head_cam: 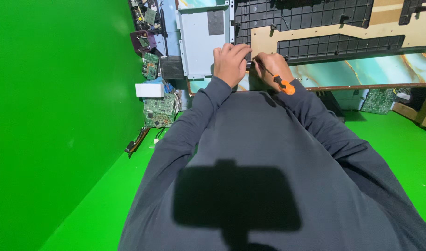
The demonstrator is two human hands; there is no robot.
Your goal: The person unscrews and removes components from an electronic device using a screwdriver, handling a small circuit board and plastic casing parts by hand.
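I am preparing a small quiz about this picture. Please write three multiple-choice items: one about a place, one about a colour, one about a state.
1. Where does the heap of green circuit boards lie?
A. left of the person's arms
B. on the black ribbed panel
C. in the right hand

2. What colour is the screwdriver handle?
A. blue
B. orange and black
C. white

3. What is the right hand doing?
A. hanging free
B. gripping the screwdriver
C. resting flat

Answers: 1 A, the boards lie by the green wall at the left. 2 B, orange shows at the wrist. 3 B, fingers close round the tool beside the left hand.
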